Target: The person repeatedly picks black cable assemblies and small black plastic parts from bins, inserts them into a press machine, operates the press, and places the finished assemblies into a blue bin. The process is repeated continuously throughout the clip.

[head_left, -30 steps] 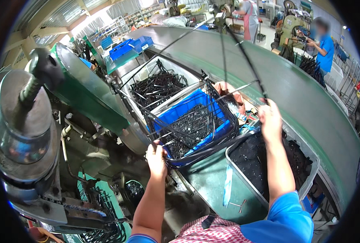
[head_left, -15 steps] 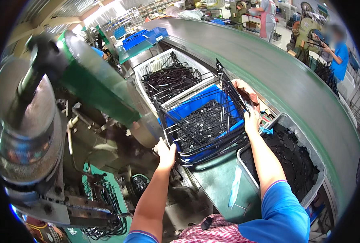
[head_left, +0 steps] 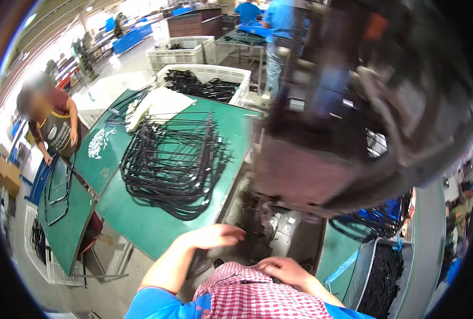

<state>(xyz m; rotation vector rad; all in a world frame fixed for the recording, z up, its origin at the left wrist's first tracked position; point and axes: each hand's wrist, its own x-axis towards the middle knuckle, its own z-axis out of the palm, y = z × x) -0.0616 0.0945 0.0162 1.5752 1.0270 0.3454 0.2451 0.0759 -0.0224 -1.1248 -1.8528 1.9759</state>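
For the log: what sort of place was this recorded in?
Most likely a factory floor: a green worktable piled with black wire frames, white crates of more frames, a large machine, and other workers at benches.

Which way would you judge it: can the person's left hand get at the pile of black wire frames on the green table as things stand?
Probably yes. The left hand hovers open at the green table edge, with bare tabletop and nothing standing between it and the black wire frames.

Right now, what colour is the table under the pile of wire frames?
Green table; black wire frames. Head view.
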